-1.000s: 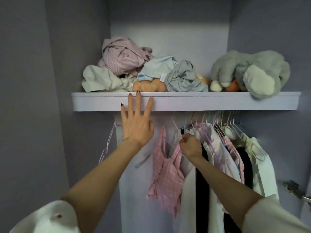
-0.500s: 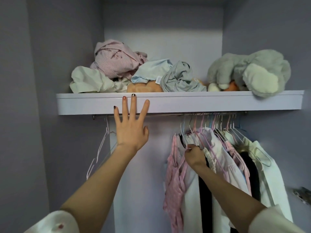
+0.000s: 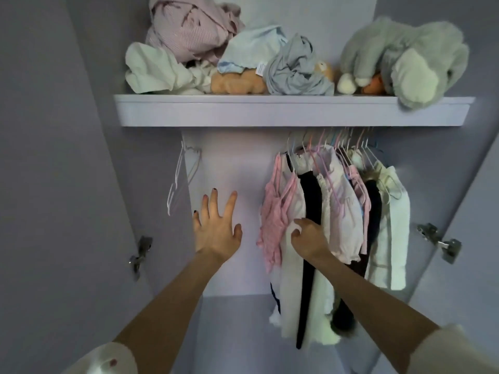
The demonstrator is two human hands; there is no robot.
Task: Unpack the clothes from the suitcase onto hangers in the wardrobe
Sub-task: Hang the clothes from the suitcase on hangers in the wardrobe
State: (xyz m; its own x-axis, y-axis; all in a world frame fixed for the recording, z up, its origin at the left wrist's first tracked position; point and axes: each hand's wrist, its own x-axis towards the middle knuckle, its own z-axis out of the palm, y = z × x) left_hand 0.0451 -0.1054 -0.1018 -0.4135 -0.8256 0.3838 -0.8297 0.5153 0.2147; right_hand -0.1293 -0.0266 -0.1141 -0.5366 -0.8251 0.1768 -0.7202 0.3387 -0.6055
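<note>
We judge the step in hand to be settling hung garments along the rail: the pink camisole [image 3: 272,211] hangs at the left end of the row, just beside a white garment [image 3: 290,265], with empty hangers [image 3: 179,179] well apart at the far left. The suitcase is not in view. To do this well, we would smooth each piece straight down from its hanger, keep the straps seated on the hanger arms, and leave the open stretch of rail free for the next item. Right hand [image 3: 310,237]: forearm reaches up and inward, knuckles toward us, fingers curled, grip closed on a fold of the white garment below the camisole. Left hand [image 3: 216,225]: forearm raised, palm facing the wardrobe back panel [image 3: 237,163], fingers spread and straight, grip apart, holding nothing; we cannot tell whether it touches the panel. Above, the shelf [image 3: 270,112] carries crumpled clothes [image 3: 189,36] and a grey plush toy [image 3: 405,55].
</note>
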